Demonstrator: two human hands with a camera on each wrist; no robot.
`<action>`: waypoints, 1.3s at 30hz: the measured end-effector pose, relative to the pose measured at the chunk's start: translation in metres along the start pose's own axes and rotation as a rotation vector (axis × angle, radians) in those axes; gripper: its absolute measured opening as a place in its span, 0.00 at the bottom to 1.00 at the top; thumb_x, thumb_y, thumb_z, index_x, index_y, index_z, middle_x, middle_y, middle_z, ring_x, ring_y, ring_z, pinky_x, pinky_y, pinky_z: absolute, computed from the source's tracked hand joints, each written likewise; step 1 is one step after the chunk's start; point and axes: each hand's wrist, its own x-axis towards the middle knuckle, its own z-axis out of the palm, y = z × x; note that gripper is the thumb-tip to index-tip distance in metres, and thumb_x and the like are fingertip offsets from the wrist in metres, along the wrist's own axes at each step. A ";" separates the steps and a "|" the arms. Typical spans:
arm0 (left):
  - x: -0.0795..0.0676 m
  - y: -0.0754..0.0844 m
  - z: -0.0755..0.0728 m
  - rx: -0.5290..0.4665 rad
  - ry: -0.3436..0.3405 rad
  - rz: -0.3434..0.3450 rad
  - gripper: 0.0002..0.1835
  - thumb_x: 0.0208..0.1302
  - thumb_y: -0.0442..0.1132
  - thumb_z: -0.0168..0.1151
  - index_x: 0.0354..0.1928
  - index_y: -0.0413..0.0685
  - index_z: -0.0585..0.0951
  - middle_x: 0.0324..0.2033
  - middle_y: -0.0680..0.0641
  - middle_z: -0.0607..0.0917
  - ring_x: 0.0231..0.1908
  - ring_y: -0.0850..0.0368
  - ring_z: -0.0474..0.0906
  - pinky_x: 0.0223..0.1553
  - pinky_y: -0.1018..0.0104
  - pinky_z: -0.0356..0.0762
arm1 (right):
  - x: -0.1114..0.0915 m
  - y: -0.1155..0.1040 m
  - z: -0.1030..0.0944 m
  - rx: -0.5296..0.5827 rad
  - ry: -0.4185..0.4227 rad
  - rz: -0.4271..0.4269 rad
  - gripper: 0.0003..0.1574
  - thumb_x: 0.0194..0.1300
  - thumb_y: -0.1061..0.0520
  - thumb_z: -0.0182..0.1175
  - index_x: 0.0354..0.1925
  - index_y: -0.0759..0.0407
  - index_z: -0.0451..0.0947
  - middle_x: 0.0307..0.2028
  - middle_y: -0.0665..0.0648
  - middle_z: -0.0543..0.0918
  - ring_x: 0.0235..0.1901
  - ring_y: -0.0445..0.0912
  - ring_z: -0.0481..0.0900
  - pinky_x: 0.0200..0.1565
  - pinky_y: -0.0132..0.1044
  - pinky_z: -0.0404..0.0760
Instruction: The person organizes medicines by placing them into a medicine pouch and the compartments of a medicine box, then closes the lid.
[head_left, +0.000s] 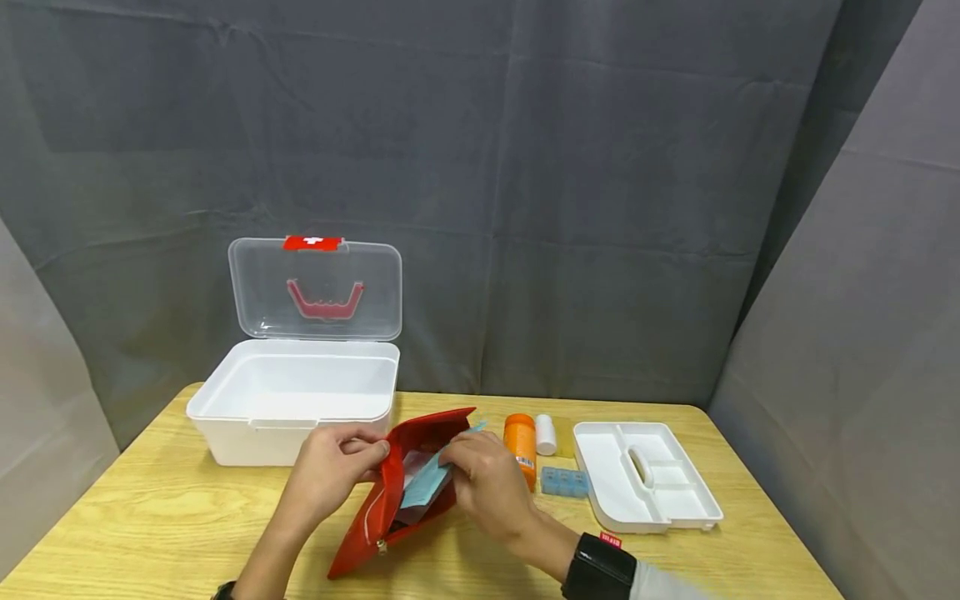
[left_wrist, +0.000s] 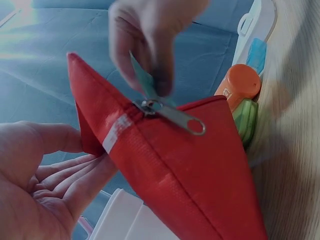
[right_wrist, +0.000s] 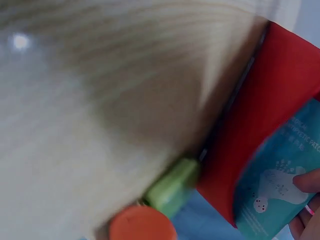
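Note:
A red zippered pouch [head_left: 358,540] is held above the table, tilted, with its mouth spread. My left hand [head_left: 330,468] pinches one edge of that mouth between thumb and fingers. On the other side, my right hand [head_left: 491,487] pinches a teal patch packet [right_wrist: 272,197], printed with a white foot, by its edge. The packet is partly inside the pouch and its lower part is hidden. Beside the mouth hangs a metal zipper pull [left_wrist: 177,119]. Other contents lie deeper in the pouch, too shaded to make out.
Behind the left hand stands a white box [head_left: 292,379] with its clear lid [head_left: 315,287] raised. To the right are an orange bottle [head_left: 520,446], a white bottle [head_left: 545,435], a blue pill organizer [head_left: 564,482], a green object [right_wrist: 175,186] and a white divided tray [head_left: 618,492].

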 end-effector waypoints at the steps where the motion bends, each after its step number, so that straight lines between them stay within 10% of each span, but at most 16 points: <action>1: 0.000 0.000 0.000 -0.008 -0.006 0.001 0.11 0.64 0.30 0.63 0.45 0.30 0.85 0.35 0.39 0.90 0.30 0.52 0.89 0.33 0.63 0.89 | -0.003 0.000 0.003 -0.001 -0.006 0.005 0.16 0.48 0.76 0.64 0.26 0.56 0.83 0.29 0.50 0.86 0.33 0.43 0.83 0.40 0.34 0.82; 20: 0.001 0.001 0.001 -0.002 0.000 0.011 0.09 0.63 0.30 0.63 0.42 0.31 0.86 0.34 0.40 0.90 0.30 0.54 0.88 0.33 0.63 0.88 | -0.021 -0.006 0.036 0.081 -0.317 0.185 0.14 0.54 0.71 0.62 0.33 0.57 0.88 0.31 0.49 0.87 0.37 0.43 0.83 0.46 0.37 0.84; 39: 0.003 -0.003 -0.009 0.029 0.017 0.012 0.11 0.65 0.32 0.64 0.46 0.32 0.86 0.34 0.40 0.91 0.30 0.53 0.88 0.34 0.63 0.88 | -0.011 0.019 0.004 -0.096 -0.208 0.443 0.14 0.52 0.73 0.57 0.40 0.66 0.78 0.37 0.62 0.83 0.39 0.53 0.81 0.44 0.49 0.80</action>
